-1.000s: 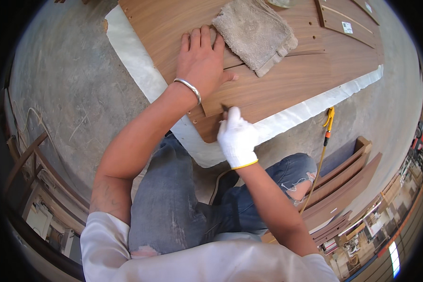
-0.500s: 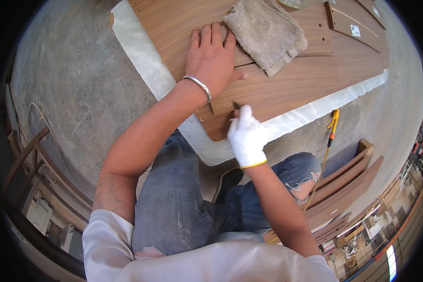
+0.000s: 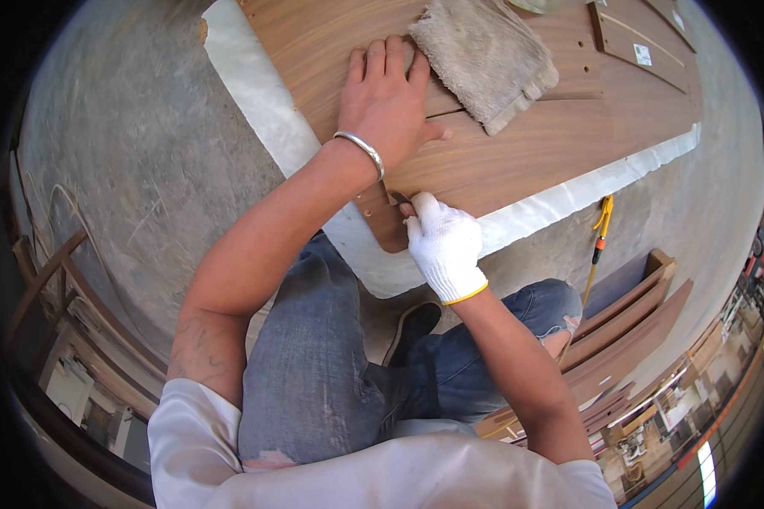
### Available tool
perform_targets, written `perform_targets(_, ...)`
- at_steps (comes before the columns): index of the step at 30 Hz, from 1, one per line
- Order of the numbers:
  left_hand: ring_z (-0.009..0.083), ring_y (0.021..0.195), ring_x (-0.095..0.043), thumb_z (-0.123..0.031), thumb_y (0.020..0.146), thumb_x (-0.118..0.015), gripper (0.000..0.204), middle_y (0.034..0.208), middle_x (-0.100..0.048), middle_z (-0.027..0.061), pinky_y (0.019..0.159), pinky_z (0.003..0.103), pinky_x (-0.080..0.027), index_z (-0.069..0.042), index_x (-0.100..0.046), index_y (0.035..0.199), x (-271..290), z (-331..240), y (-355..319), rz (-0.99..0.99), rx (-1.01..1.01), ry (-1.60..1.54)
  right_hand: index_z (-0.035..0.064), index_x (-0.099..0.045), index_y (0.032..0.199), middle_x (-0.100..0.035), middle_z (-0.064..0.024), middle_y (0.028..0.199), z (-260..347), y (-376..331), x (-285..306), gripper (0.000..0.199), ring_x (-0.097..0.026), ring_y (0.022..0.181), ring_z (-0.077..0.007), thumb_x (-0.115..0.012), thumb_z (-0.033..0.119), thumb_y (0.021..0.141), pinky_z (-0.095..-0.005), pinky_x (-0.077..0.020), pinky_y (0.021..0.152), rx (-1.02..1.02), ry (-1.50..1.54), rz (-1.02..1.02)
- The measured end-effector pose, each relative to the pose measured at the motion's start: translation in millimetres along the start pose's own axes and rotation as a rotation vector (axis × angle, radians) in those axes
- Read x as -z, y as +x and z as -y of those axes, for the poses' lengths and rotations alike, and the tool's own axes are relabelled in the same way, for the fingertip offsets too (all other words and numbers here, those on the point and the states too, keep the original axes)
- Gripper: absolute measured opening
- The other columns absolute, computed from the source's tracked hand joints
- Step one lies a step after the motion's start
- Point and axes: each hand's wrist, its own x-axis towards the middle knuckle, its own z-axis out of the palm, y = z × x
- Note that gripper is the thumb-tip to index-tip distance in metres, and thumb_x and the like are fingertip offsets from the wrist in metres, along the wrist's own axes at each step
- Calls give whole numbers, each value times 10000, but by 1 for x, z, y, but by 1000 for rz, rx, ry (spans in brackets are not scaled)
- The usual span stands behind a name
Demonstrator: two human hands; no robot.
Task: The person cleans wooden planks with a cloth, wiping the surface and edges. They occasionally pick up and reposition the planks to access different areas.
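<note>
My bare left hand (image 3: 385,109) lies flat on a brown wooden panel (image 3: 518,165), fingers spread, with a silver bangle at the wrist. Close to its fingertips is a folded beige cloth (image 3: 486,64). In a white knit glove, my right hand (image 3: 446,242) pinches a small dark, thin piece (image 3: 399,198) between thumb and fingers. Its tip meets the wood near a stepped edge at the panel's near corner. The glove hides most of the piece, so its kind cannot be made out.
A white sheet (image 3: 267,102) sticks out under the panel's edges. Narrow wooden pieces (image 3: 641,53) lie at the far right. On the floor are a yellow air blow gun (image 3: 603,222) with its hose and slatted wooden parts (image 3: 624,318). Curved wooden furniture (image 3: 64,288) stands at left.
My right hand has moved slightly left along the panel's near corner, carrying the dark piece to the stepped edge. My left hand stays nearly where it was.
</note>
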Motion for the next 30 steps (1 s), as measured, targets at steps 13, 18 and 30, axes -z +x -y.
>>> perform_targets(13, 449, 1422, -405, -630, 767, -845, 995, 1510, -467, 301, 1230, 556, -294, 31, -560, 1454, 3, 0, 1, 22, -3, -21, 108, -617, 862, -695, -124, 682, -8, 5, 4, 173, -700, 610, -340, -719, 228, 932, -470, -539, 593, 91, 10, 100)
perform_targets(18, 429, 1415, -409, -633, 753, -850, 1014, 1506, -474, 286, 1234, 566, -268, 30, -555, 1461, -5, 2, 1, -12, -14, 16, 105, -629, 862, -700, -116, 711, -15, -1, 12, 135, -707, 665, -334, -726, 185, 913, -475, -538, 626, 191, -50, 262)
perform_targets(30, 289, 836, -714, -228, 915, -824, 216, 958, -759, 129, 746, 412, -546, -46, -761, 1012, 15, 19, -101, -99, 174, -481, 81, -662, 932, -713, -159, 770, -37, -24, 20, 106, -713, 726, -372, -700, 176, 959, -468, -542, 660, -123, 352, 111)
